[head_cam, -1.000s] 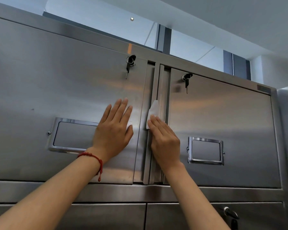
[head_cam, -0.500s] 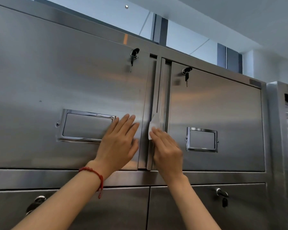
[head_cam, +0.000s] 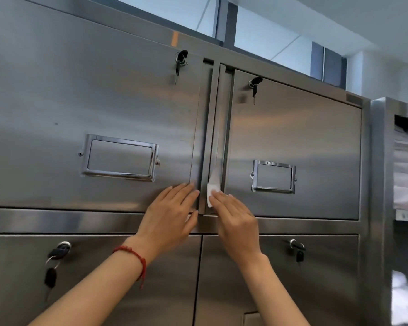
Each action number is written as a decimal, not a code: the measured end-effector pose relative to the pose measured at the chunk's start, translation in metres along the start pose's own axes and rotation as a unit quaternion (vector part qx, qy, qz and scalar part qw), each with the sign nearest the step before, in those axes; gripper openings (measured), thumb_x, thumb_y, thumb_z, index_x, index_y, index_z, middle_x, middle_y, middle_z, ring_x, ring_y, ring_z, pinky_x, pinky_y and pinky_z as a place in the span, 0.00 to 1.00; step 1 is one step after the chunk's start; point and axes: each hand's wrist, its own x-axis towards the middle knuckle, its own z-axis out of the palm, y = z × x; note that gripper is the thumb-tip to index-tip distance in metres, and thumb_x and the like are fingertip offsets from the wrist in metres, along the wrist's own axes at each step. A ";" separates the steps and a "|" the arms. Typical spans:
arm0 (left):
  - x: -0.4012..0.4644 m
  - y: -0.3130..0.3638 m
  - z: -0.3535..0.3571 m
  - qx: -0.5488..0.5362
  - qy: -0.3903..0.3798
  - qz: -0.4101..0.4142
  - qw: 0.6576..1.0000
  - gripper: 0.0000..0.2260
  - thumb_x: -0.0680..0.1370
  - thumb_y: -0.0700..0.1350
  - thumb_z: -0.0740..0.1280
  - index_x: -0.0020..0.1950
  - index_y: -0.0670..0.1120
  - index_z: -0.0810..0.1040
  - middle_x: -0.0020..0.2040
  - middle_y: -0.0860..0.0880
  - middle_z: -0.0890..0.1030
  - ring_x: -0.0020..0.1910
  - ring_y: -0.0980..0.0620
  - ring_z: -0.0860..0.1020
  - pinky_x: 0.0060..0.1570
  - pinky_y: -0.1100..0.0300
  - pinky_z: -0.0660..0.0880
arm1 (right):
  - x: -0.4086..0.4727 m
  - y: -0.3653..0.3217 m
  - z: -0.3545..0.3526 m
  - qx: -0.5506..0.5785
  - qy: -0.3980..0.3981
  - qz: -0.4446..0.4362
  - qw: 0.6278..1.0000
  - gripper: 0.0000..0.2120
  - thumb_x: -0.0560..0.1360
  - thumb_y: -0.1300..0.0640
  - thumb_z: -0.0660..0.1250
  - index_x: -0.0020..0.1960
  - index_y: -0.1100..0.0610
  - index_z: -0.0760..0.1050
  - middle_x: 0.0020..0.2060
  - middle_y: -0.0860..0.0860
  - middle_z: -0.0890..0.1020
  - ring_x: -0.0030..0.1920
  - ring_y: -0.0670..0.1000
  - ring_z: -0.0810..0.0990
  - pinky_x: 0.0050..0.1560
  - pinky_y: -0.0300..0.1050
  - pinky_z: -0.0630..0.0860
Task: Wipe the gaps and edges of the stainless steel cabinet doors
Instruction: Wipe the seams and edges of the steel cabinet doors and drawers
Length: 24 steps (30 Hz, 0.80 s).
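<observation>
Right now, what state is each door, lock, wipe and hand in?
Upper left door: shut, key in lock.
Upper right door: shut, key in lock.
White wipe: pressed into the centre gap, near its bottom.
Right hand: fingers straight, pressing the wipe.
Left hand: flat on the upper left door.

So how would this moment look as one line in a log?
step: wiping centre gap | right hand: presses white wipe into gap, near bottom | left hand: flat on left door
</observation>
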 end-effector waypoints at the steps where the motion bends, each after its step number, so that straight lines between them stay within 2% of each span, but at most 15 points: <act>1: -0.003 0.005 0.000 0.001 -0.010 -0.004 1.000 0.17 0.70 0.44 0.73 0.57 0.40 0.81 0.56 0.42 0.81 0.55 0.45 0.80 0.54 0.46 0.77 | -0.003 0.001 -0.003 0.003 -0.001 -0.003 1.000 0.21 0.57 0.74 0.78 0.49 0.63 0.83 0.49 0.56 0.84 0.50 0.53 0.84 0.50 0.50 0.81; 4: -0.010 0.021 0.001 0.010 -0.048 -0.022 0.999 0.20 0.67 0.44 0.77 0.56 0.39 0.81 0.54 0.42 0.82 0.53 0.45 0.81 0.52 0.47 0.78 | -0.016 0.004 -0.015 0.015 -0.009 -0.009 1.000 0.20 0.56 0.74 0.79 0.47 0.63 0.84 0.47 0.55 0.85 0.48 0.53 0.84 0.49 0.49 0.81; 9: -0.020 0.054 0.003 0.010 -0.094 -0.053 0.994 0.18 0.70 0.46 0.74 0.57 0.40 0.80 0.55 0.43 0.82 0.54 0.45 0.81 0.53 0.50 0.77 | -0.041 0.013 -0.036 0.043 -0.037 -0.007 0.998 0.22 0.54 0.76 0.76 0.45 0.62 0.84 0.45 0.55 0.85 0.46 0.52 0.85 0.47 0.48 0.81; 12: -0.031 0.074 0.006 0.003 -0.131 -0.067 0.989 0.19 0.75 0.48 0.68 0.63 0.40 0.76 0.60 0.43 0.79 0.60 0.45 0.77 0.60 0.51 0.72 | -0.055 0.018 -0.048 0.054 -0.053 -0.004 0.997 0.23 0.52 0.76 0.77 0.45 0.62 0.84 0.45 0.54 0.85 0.45 0.52 0.85 0.47 0.49 0.81; 15: -0.042 0.090 0.010 0.003 -0.178 -0.100 0.979 0.22 0.80 0.53 0.57 0.71 0.45 0.67 0.69 0.48 0.71 0.69 0.50 0.68 0.69 0.55 0.61 | -0.070 0.021 -0.060 0.071 -0.063 -0.002 0.995 0.22 0.52 0.74 0.78 0.45 0.61 0.84 0.44 0.54 0.85 0.45 0.51 0.85 0.47 0.47 0.80; 19: -0.055 0.108 0.009 0.028 -0.237 -0.130 0.962 0.24 0.81 0.56 0.51 0.75 0.49 0.60 0.73 0.51 0.65 0.72 0.53 0.61 0.71 0.57 0.53 | -0.088 0.021 -0.073 0.097 -0.082 0.001 0.992 0.24 0.50 0.74 0.78 0.44 0.61 0.84 0.44 0.53 0.85 0.44 0.51 0.85 0.47 0.47 0.80; 24: -0.073 0.128 0.003 0.041 -0.282 -0.154 0.946 0.24 0.81 0.57 0.49 0.75 0.50 0.59 0.73 0.52 0.65 0.73 0.54 0.60 0.72 0.56 0.51 | -0.109 0.019 -0.086 0.118 -0.112 0.012 0.987 0.24 0.51 0.73 0.79 0.46 0.61 0.84 0.45 0.54 0.85 0.45 0.51 0.85 0.48 0.47 0.80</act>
